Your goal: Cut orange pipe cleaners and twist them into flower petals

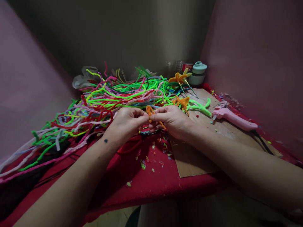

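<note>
Both hands meet over the middle of the table, pinching an orange pipe cleaner (pixel 149 110) bent into a small loop. My left hand (pixel 129 121) grips it from the left between thumb and fingertips. From the right, my right hand (pixel 171 119) pinches it too, and a loose end slants down below those fingers. Just behind my right hand lies an orange pipe-cleaner flower (pixel 181 102) beside a bright green pipe-cleaner piece (pixel 200 107). Under the hands sit red-handled scissors (pixel 130 146), partly hidden.
A big heap of coloured pipe cleaners (pixel 123 94) spreads behind and left. On the right, a pink glue gun (pixel 234 118) rests on a wooden board (pixel 191 160). Finished-looking orange and yellow flowers (pixel 178 78) stand near a pale blue-lidded jar (pixel 198 74). Fuzz scraps dot the red cloth (pixel 146 186).
</note>
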`<state>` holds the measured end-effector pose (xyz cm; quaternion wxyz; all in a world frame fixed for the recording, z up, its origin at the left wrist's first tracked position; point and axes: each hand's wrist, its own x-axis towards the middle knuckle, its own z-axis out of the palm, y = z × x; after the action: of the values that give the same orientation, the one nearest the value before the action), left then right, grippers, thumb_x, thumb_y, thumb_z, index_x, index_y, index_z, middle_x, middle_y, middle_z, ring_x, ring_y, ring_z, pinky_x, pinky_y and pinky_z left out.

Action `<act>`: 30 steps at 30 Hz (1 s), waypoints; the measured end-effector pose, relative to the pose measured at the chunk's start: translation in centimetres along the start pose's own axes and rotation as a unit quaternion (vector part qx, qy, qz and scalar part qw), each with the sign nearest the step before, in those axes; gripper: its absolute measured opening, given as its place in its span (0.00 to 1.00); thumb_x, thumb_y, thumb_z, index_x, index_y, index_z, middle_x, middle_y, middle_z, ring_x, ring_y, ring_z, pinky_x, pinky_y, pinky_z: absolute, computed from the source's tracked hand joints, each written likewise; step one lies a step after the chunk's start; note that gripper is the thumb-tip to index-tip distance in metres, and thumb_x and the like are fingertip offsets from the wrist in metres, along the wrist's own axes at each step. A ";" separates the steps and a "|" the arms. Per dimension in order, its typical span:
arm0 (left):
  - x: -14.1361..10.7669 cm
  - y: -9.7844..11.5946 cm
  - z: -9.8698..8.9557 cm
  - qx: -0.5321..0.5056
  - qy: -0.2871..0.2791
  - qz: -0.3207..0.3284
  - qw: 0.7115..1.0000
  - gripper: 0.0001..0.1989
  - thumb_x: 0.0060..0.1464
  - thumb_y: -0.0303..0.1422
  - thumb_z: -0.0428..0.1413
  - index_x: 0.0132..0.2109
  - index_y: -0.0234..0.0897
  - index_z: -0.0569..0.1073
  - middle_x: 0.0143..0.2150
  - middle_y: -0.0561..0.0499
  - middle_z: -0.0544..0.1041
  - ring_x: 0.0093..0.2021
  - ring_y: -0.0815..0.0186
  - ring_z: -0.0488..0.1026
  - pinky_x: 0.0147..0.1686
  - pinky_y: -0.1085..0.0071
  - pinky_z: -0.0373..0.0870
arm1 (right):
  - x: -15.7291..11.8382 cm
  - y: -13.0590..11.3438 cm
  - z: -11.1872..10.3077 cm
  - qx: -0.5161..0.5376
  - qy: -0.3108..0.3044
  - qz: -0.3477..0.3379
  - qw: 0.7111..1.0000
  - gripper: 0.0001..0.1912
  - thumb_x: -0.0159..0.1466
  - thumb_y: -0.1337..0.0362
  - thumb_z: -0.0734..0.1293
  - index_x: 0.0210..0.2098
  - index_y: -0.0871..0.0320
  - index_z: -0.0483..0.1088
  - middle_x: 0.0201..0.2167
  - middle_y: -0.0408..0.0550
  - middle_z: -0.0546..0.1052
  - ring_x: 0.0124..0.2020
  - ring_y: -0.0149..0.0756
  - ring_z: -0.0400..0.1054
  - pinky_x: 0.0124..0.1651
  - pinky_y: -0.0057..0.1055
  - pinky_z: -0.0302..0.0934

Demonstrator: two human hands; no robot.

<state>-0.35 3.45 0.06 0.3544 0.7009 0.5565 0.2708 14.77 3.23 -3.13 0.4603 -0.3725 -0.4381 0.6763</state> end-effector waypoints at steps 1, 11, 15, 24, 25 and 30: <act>0.0 0.0 0.0 -0.013 -0.006 -0.004 1.000 0.11 0.42 0.36 0.56 0.30 0.32 0.75 0.20 0.55 0.70 0.19 0.73 0.62 0.20 0.76 0.56 | 0.1 0.0 0.0 0.007 -0.001 0.005 1.000 0.06 0.50 0.73 0.67 0.19 0.61 0.66 0.16 0.43 0.71 0.19 0.29 0.67 0.28 0.29 0.66; 0.2 0.2 -0.1 -0.125 -0.010 -0.032 0.992 0.04 0.37 0.30 0.60 0.24 0.32 0.75 0.19 0.54 0.71 0.19 0.75 0.62 0.21 0.77 0.57 | -0.2 0.0 -0.2 -0.023 -0.009 -0.026 0.999 0.07 0.52 0.74 0.66 0.19 0.62 0.67 0.14 0.41 0.70 0.16 0.24 0.63 0.22 0.22 0.61; 0.3 -0.4 -0.2 -0.133 -0.015 -0.030 0.991 0.04 0.38 0.31 0.60 0.24 0.33 0.74 0.20 0.54 0.71 0.20 0.74 0.62 0.21 0.77 0.57 | -0.2 0.0 -0.1 -0.028 -0.006 -0.021 0.999 0.08 0.54 0.74 0.65 0.20 0.62 0.67 0.15 0.41 0.71 0.15 0.23 0.63 0.21 0.20 0.61; 0.2 -0.2 0.3 -0.046 0.008 -0.018 0.999 0.06 0.39 0.33 0.55 0.24 0.34 0.73 0.22 0.53 0.71 0.21 0.72 0.62 0.22 0.75 0.58 | -0.3 0.1 0.1 -0.015 -0.018 0.005 1.000 0.09 0.56 0.76 0.64 0.22 0.62 0.66 0.16 0.42 0.72 0.16 0.25 0.66 0.22 0.22 0.64; 0.1 0.0 0.3 -0.015 0.016 -0.016 1.000 0.06 0.38 0.33 0.55 0.24 0.34 0.73 0.21 0.54 0.71 0.21 0.71 0.62 0.22 0.75 0.57 | -0.3 0.1 0.2 -0.020 -0.018 0.006 1.000 0.09 0.56 0.77 0.64 0.21 0.61 0.66 0.15 0.42 0.71 0.16 0.25 0.65 0.22 0.22 0.64; -0.1 1.1 0.1 0.078 0.029 -0.028 0.996 0.04 0.35 0.32 0.54 0.21 0.34 0.69 0.16 0.57 0.63 0.19 0.73 0.57 0.19 0.76 0.51 | -0.2 0.4 0.2 -0.026 -0.038 0.010 0.999 0.11 0.55 0.79 0.62 0.20 0.61 0.64 0.14 0.42 0.70 0.17 0.26 0.66 0.23 0.23 0.64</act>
<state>0.32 3.22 0.85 0.2904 0.7022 0.6054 0.2365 14.56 2.94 -3.42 0.4270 -0.3628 -0.4686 0.6830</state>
